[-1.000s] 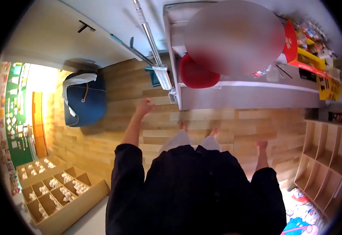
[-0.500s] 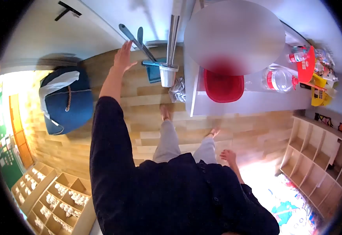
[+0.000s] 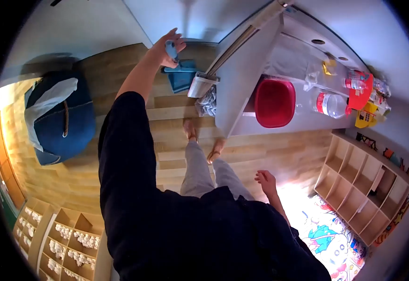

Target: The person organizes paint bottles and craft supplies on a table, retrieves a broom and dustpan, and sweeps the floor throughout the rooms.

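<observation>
My left hand (image 3: 167,49) reaches forward with its fingers around a grey-blue handle (image 3: 170,48). Below it a teal dustpan (image 3: 182,80) stands on the floor by the wall; which part the handle joins is partly hidden by the hand. Beside the dustpan is a small white bucket (image 3: 201,86), with a long metal pole (image 3: 232,49) leaning out of it. A crumpled grey cloth (image 3: 207,104) lies against that bucket. My right hand (image 3: 266,181) hangs at my side, holding nothing, its fingers loosely bent and apart.
A white counter (image 3: 242,126) on the right bears a red basin (image 3: 274,104) and a large clear bottle (image 3: 331,104). Left stands a blue bag (image 3: 66,124) with a white liner. Wooden cubby shelves (image 3: 363,187) are at right; other compartmented shelves (image 3: 75,243) are behind left.
My left hand has moved forward and right and closed around the handle. My feet have come closer together, and the view has shifted, showing more of the counter.
</observation>
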